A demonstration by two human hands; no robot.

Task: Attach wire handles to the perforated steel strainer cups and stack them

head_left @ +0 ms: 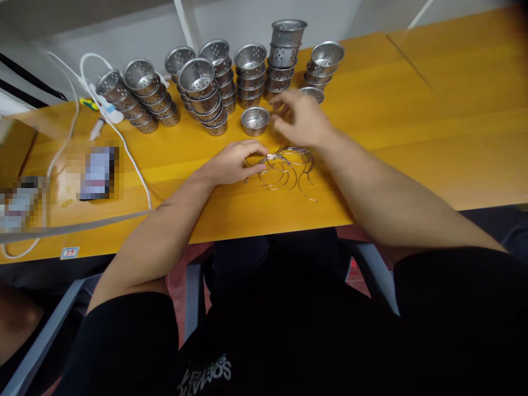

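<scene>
My left hand [237,161] rests at the left side of a loose tangle of thin metal wire rings [275,175]. Its thumb and fingers are stretched out and apart, touching the rings, some of which pass between them. My right hand [303,116] hovers above and behind the rings, slightly blurred. Its fingers are bent, with a gap between thumb and forefinger and nothing visible in it. Just left of those fingertips a single short perforated metal cup [254,122] stands upright on the table. Another metal cup [312,94] is partly hidden behind my right hand.
Several stacks of nested perforated metal cups [201,82] line the back of the yellow table [433,148]. One tall stack [285,47] rises behind my right hand. On the left lie a white cable [131,157], a blurred-out phone [98,173] and a number label [70,252].
</scene>
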